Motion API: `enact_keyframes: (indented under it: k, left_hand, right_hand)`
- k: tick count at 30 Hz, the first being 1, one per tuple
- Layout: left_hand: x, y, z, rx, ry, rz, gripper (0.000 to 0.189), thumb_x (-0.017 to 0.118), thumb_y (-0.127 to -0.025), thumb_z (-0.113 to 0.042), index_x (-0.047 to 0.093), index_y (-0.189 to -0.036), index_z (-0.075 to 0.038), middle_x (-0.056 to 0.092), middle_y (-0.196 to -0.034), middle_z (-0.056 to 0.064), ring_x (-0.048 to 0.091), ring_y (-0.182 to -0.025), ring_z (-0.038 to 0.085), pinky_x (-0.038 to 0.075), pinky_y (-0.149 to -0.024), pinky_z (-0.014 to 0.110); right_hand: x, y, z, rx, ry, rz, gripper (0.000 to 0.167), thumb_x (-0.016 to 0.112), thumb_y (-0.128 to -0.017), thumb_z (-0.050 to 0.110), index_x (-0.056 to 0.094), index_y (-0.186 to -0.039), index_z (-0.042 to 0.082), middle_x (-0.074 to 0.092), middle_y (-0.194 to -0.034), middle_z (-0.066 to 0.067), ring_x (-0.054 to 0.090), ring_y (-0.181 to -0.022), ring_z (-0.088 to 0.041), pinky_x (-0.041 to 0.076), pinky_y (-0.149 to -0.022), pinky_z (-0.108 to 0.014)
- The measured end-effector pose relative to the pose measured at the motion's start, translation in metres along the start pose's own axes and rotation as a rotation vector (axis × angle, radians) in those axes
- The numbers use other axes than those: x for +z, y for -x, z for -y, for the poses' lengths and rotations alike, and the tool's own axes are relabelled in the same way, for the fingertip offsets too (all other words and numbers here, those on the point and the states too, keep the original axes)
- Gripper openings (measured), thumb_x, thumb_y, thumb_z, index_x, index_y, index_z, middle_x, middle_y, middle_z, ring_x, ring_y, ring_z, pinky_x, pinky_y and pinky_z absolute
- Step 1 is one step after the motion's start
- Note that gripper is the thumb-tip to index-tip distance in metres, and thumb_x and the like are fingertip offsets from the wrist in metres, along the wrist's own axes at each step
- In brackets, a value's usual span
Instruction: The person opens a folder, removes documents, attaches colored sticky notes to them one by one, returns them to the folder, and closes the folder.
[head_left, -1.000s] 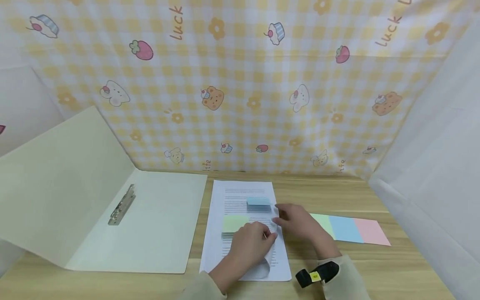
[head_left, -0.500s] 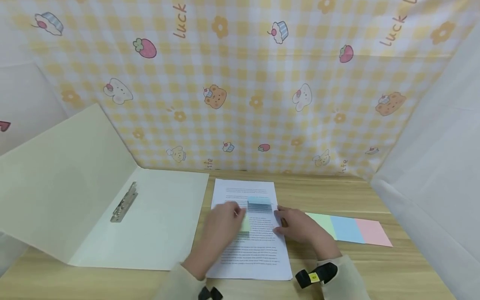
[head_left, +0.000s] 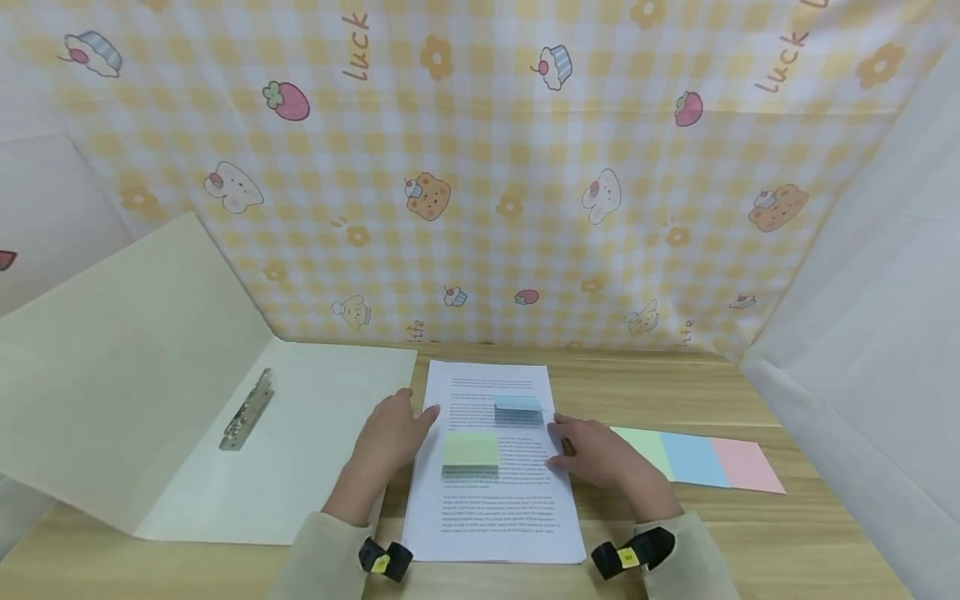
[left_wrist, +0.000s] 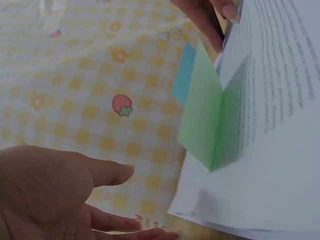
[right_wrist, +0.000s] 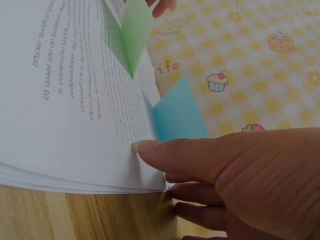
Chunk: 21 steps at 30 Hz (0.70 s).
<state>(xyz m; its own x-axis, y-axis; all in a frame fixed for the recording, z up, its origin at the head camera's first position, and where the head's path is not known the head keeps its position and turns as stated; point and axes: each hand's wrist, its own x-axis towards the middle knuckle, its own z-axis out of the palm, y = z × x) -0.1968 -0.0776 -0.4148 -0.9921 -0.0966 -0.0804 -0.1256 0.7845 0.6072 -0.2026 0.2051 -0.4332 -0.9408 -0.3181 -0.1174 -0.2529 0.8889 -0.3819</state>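
Note:
A stack of printed paper sheets (head_left: 495,517) lies on the wooden table between both hands. A green sticky note (head_left: 470,450) stands up from the top sheet, left of centre, and a blue sticky note (head_left: 517,403) stands farther back to the right. My left hand (head_left: 390,429) is off the stack's left edge, fingers extended and thumb apart, holding nothing. At the right edge, my right hand (head_left: 592,447) holds the sheets: in the right wrist view its thumb (right_wrist: 175,152) rests on the top page while the fingers (right_wrist: 197,197) meet the stack's side.
An open white folder (head_left: 330,467) with a metal clip (head_left: 247,412) lies to the left, its cover raised. Green, blue and pink sticky pads (head_left: 693,458) sit in a row at the right. Behind the table hangs a yellow checked cloth (head_left: 480,167).
My left hand first pinched a curled-up sheet, then was over the green note, and has now moved left, open. The sheet lies flat. My right hand has stayed at the right edge.

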Motion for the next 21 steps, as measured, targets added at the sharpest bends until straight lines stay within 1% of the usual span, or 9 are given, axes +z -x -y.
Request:
enact_keyframes:
  k: [2, 4, 5, 7, 9, 12, 14, 16, 21]
  left_hand:
    - [0.003, -0.003, 0.003, -0.012, 0.016, 0.013, 0.062, 0.057, -0.102, -0.032, 0.045, -0.142, 0.014, 0.054, -0.140, 0.035, 0.059, -0.125, 0.048, 0.055, -0.094, 0.056]
    - [0.006, -0.005, 0.005, -0.024, 0.030, 0.021, 0.058, 0.058, -0.101, -0.031, 0.051, -0.136, 0.014, 0.062, -0.128, 0.032, 0.066, -0.108, 0.042, 0.058, -0.080, 0.047]
    - [0.008, -0.006, 0.006, -0.026, 0.029, 0.023, 0.054, 0.059, -0.101, -0.031, 0.055, -0.132, 0.013, 0.066, -0.119, 0.030, 0.067, -0.097, 0.037, 0.057, -0.071, 0.041]
    - [0.011, -0.009, 0.008, -0.038, 0.028, 0.021, 0.047, 0.061, -0.100, -0.032, 0.061, -0.120, 0.010, 0.068, -0.099, 0.023, 0.063, -0.079, 0.029, 0.048, -0.057, 0.032]
    - [0.014, -0.011, 0.009, -0.054, 0.030, 0.022, 0.041, 0.061, -0.099, -0.033, 0.064, -0.109, 0.006, 0.064, -0.085, 0.016, 0.057, -0.069, 0.023, 0.039, -0.051, 0.027]
    - [0.016, -0.013, 0.011, -0.068, 0.031, 0.022, 0.039, 0.062, -0.099, -0.033, 0.066, -0.107, 0.004, 0.065, -0.084, 0.014, 0.057, -0.068, 0.022, 0.037, -0.050, 0.026]
    - [0.017, -0.014, 0.012, -0.079, 0.041, 0.027, 0.039, 0.062, -0.099, -0.032, 0.066, -0.112, 0.005, 0.067, -0.090, 0.015, 0.058, -0.071, 0.021, 0.039, -0.052, 0.026]
    - [0.018, -0.014, 0.013, -0.073, 0.046, 0.023, 0.040, 0.063, -0.099, -0.030, 0.066, -0.117, 0.005, 0.070, -0.096, 0.016, 0.059, -0.073, 0.022, 0.041, -0.054, 0.026]
    - [0.018, -0.015, 0.013, -0.043, 0.067, 0.003, 0.039, 0.065, -0.098, -0.027, 0.065, -0.119, 0.005, 0.067, -0.105, 0.018, 0.060, -0.079, 0.023, 0.043, -0.058, 0.027]
  right_hand:
    - [0.000, 0.001, 0.001, 0.001, 0.004, -0.003, 0.052, 0.077, -0.089, 0.019, 0.063, -0.136, 0.001, 0.052, -0.153, -0.017, 0.058, -0.134, -0.035, 0.051, -0.106, -0.048]
    - [0.000, 0.001, 0.002, -0.003, 0.005, -0.005, 0.051, 0.077, -0.089, 0.018, 0.063, -0.135, 0.001, 0.052, -0.152, -0.017, 0.059, -0.132, -0.035, 0.052, -0.105, -0.048]
    - [0.000, 0.001, 0.002, -0.005, 0.005, -0.005, 0.051, 0.077, -0.089, 0.018, 0.063, -0.135, 0.001, 0.052, -0.152, -0.018, 0.060, -0.132, -0.034, 0.052, -0.104, -0.048]
    - [0.000, 0.001, 0.003, -0.006, 0.001, -0.006, 0.051, 0.077, -0.090, 0.018, 0.063, -0.135, 0.001, 0.052, -0.153, -0.017, 0.060, -0.131, -0.034, 0.052, -0.105, -0.048]
    - [0.000, 0.001, 0.003, -0.007, 0.001, -0.007, 0.051, 0.077, -0.090, 0.018, 0.063, -0.136, 0.001, 0.052, -0.153, -0.017, 0.060, -0.131, -0.034, 0.052, -0.105, -0.048]
    - [0.000, 0.000, 0.003, -0.006, 0.007, -0.008, 0.051, 0.077, -0.090, 0.018, 0.063, -0.136, 0.001, 0.052, -0.153, -0.018, 0.059, -0.133, -0.035, 0.051, -0.106, -0.049]
    - [0.000, 0.000, 0.002, -0.003, 0.010, -0.009, 0.051, 0.076, -0.090, 0.019, 0.062, -0.136, 0.001, 0.052, -0.152, -0.018, 0.058, -0.133, -0.036, 0.051, -0.106, -0.049]
    - [0.000, 0.000, 0.002, -0.004, 0.012, -0.008, 0.052, 0.076, -0.090, 0.019, 0.062, -0.136, 0.001, 0.052, -0.152, -0.018, 0.058, -0.134, -0.036, 0.050, -0.107, -0.050]
    - [0.001, 0.000, 0.002, 0.000, 0.017, -0.005, 0.052, 0.077, -0.090, 0.021, 0.062, -0.136, 0.002, 0.053, -0.152, -0.016, 0.061, -0.130, -0.034, 0.051, -0.107, -0.049]
